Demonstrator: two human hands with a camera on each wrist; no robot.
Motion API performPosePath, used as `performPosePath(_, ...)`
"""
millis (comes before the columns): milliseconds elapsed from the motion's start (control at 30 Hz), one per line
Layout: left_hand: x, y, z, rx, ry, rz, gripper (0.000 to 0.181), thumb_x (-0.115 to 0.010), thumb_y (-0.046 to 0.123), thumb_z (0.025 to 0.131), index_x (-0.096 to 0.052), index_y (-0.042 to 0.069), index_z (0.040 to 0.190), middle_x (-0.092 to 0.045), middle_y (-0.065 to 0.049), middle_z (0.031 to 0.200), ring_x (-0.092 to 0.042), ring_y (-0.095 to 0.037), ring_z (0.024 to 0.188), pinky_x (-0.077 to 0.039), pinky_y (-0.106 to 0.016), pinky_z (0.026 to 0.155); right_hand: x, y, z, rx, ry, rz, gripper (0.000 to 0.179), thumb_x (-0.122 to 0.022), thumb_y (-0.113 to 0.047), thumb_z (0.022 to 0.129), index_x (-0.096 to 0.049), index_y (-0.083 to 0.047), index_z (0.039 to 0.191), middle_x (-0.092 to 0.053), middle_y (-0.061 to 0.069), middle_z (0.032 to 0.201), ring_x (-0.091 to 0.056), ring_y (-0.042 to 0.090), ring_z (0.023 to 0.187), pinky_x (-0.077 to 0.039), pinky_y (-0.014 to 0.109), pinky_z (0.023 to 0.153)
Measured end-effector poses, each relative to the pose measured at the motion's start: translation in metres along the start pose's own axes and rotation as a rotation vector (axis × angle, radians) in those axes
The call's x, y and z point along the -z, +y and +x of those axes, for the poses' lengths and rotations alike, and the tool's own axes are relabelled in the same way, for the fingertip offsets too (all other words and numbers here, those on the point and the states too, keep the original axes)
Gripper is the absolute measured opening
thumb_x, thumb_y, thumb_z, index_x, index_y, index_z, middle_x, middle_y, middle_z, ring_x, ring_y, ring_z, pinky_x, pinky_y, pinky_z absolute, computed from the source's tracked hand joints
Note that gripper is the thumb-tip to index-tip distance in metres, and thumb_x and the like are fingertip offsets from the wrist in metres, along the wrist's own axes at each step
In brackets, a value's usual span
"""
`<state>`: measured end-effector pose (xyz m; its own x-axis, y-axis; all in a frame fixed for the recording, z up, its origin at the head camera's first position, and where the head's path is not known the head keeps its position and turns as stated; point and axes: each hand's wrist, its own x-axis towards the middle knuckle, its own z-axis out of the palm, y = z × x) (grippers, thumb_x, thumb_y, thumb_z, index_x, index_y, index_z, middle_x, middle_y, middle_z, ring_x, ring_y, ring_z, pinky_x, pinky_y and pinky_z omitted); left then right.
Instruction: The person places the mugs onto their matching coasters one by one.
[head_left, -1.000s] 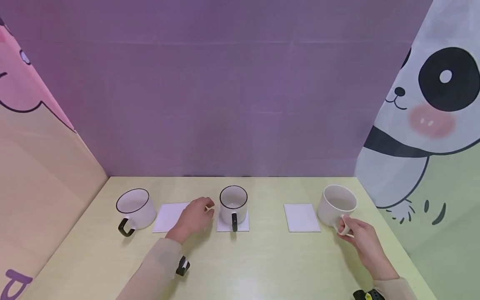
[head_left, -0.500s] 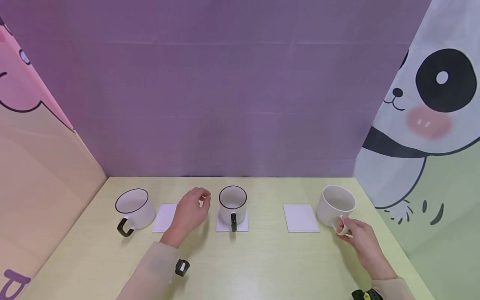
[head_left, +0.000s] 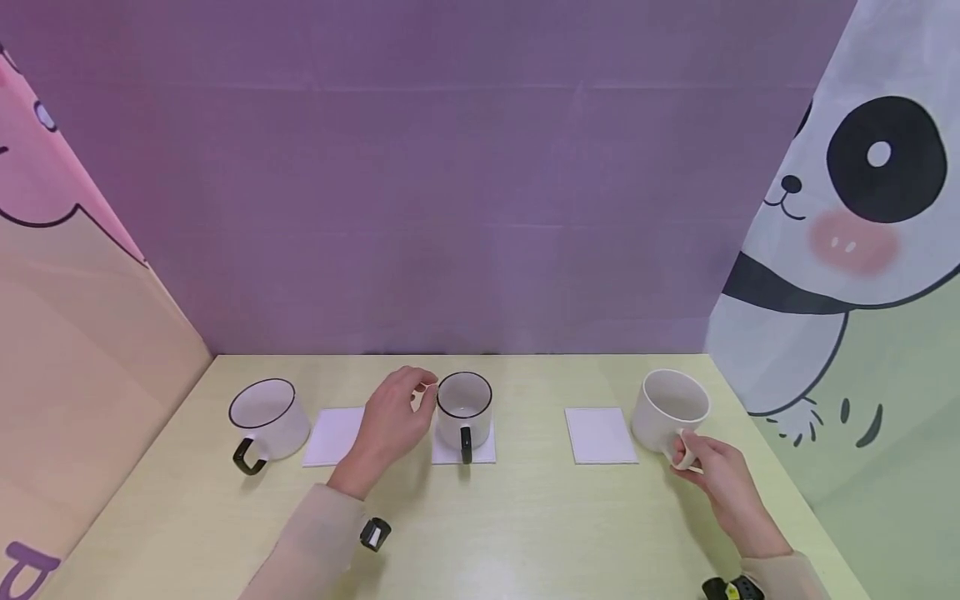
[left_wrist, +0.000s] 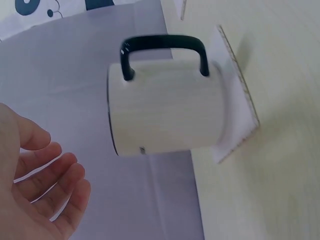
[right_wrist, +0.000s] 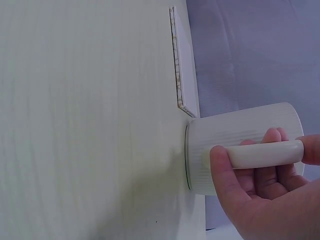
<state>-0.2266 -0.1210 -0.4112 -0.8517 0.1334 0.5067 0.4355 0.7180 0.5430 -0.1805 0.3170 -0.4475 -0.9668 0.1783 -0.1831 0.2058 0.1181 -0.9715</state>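
Observation:
A white mug with a dark rim and black handle [head_left: 465,417] stands on a white square coaster [head_left: 445,456] in the middle of the table. My left hand [head_left: 392,421] hovers just left of that mug's rim, fingers loosely bent. In the left wrist view, a gap shows between those fingers [left_wrist: 70,180] and the mug's side. On the right, my right hand [head_left: 729,487] grips the handle of an all-white mug [head_left: 660,417]. The right wrist view shows fingers curled round this handle [right_wrist: 265,154], with the ribbed mug upright at the table surface.
Another black-handled white mug [head_left: 272,421] stands at the far left, off any coaster. One white coaster [head_left: 326,437] lies partly behind my left hand; another [head_left: 602,436] lies left of the all-white mug. A purple backdrop [head_left: 465,208] rises behind the table.
My left hand first drew back a little toward the far edge, then came right, up to the middle mug's rim. My right hand keeps its grip on the all-white mug, which stays in place.

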Motion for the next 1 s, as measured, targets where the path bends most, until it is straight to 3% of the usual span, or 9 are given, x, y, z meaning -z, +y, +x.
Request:
performPosePath(300,-0.003,0.02,0.003,-0.059,-0.007,-0.027,0.014,-0.062,0.008,0.095,-0.071,0.003,0.104,-0.07,-0.006,0.103,-0.063,-0.027,0.097,-0.054,-0.043,0.082,0.0,0.0,0.001,-0.008,0.001,-0.006,0.034,-0.047,-0.022,0.109,-0.062,0.008,0.102,-0.061,-0.001,0.086,-0.061,0.008,0.084,-0.057,0.029,0.085)
performPosePath(733,-0.014,0.038,0.005,-0.146,-0.018,-0.038,0.015,-0.061,0.006,0.093,-0.072,0.004,0.103,-0.07,-0.005,0.103,-0.064,-0.024,0.097,-0.054,-0.042,0.082,-0.001,0.0,0.002,0.011,0.004,0.006,0.033,-0.05,-0.024,0.108,-0.064,0.005,0.099,-0.06,-0.001,0.082,-0.061,0.009,0.083,-0.058,0.028,0.083)
performPosePath(1000,-0.019,0.047,0.006,-0.16,-0.031,-0.067,0.014,-0.062,0.011,0.097,-0.072,0.005,0.104,-0.07,-0.003,0.105,-0.063,-0.024,0.099,-0.054,-0.043,0.084,-0.001,0.001,0.002,0.01,0.009,0.009,0.034,-0.049,-0.023,0.109,-0.064,0.006,0.098,-0.06,0.0,0.082,-0.061,0.009,0.083,-0.058,0.029,0.083)
